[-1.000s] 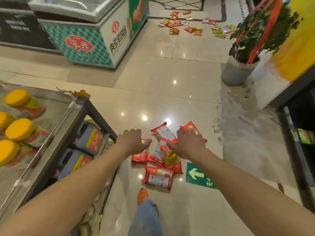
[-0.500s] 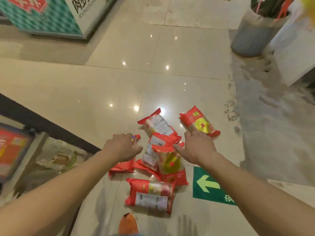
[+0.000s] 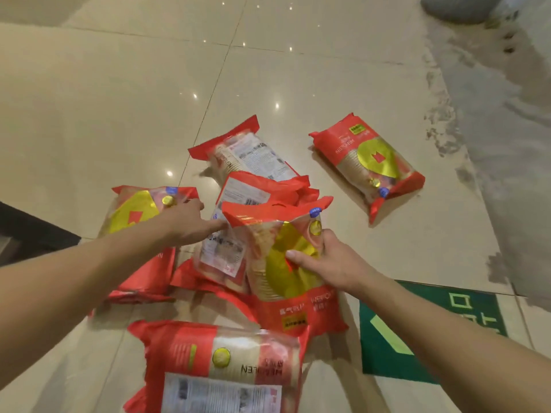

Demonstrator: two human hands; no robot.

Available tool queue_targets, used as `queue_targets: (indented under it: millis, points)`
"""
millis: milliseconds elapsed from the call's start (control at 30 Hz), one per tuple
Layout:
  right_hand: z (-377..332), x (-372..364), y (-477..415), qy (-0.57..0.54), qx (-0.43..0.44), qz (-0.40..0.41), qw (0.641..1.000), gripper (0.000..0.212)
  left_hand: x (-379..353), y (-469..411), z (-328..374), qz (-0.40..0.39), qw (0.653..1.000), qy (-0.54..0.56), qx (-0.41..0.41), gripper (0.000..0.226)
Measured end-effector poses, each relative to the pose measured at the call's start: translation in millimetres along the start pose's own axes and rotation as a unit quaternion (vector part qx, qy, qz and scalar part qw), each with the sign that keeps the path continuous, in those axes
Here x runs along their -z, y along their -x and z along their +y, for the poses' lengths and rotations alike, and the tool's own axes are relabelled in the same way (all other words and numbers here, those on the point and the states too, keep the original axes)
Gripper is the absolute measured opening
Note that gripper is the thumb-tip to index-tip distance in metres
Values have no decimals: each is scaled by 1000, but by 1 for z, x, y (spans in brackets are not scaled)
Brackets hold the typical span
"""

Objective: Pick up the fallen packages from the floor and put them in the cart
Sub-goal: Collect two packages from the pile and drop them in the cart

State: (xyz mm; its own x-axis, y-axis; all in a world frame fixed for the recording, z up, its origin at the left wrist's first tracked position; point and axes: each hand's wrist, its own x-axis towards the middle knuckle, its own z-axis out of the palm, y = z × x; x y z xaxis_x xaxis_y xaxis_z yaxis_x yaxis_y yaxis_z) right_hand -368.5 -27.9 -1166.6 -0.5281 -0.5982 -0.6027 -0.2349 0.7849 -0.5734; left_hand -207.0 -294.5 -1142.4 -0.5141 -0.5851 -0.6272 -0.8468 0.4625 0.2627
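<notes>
Where the tiled floor (image 3: 89,114) comes nearest you, the nearest package (image 3: 217,368) lies flat. Just past it is the pile. Your right hand (image 3: 331,263) grips the gold-front package (image 3: 277,281) by its right edge, thumb on front, fingers curled behind. Your left hand (image 3: 185,225) is over the left package (image 3: 134,213), fingers straight and together, tips at the middle package (image 3: 220,254); contact unclear. A green arrow sign (image 3: 417,332) lies to the right. Farther on, the far package (image 3: 253,156) ends the pile, and the far-right package (image 3: 369,162) lies apart.
</notes>
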Motion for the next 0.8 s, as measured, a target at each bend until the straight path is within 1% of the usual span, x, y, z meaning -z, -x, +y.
queue_targets:
  millis: [100,167,233,333,400,433,500,567,600,667,700,733,800]
  points:
    - [15,-13,-10,-113,29,29,993,92,-10,-11,-5,-6,997,78,-2,103]
    - [10,-13,-2,-148,31,50,987,84,-9,-8,1,-14,990,140,-5,95]
    - [4,-10,9,-159,32,63,985,73,-11,-3,8,-8,980,198,0,85]
    - [-3,-2,19,-168,39,90,981,61,-21,8,17,-9,966,259,-30,52]
    - [-5,6,18,-184,43,124,974,57,-32,10,20,-4,954,296,-45,31]
    - [-5,10,16,-192,42,141,970,55,-35,9,20,-1,948,316,-47,25]
    - [-6,20,13,-195,42,164,966,56,-34,11,22,-10,943,325,-62,25]
    - [-8,30,12,-204,48,190,959,65,-32,11,26,-15,945,317,-80,24]
    - [-9,35,12,-204,52,202,956,63,-29,13,30,-8,945,315,-88,25]
    - [-14,47,18,-213,58,219,950,49,-22,16,37,25,942,320,-94,32]
    - [-15,52,22,-220,61,226,947,47,-16,20,40,35,939,326,-98,33]
    - [-17,60,28,-226,61,230,945,48,-9,24,42,39,936,335,-100,38]
    - [-25,77,47,-237,52,235,941,55,10,39,46,52,922,371,-94,58]
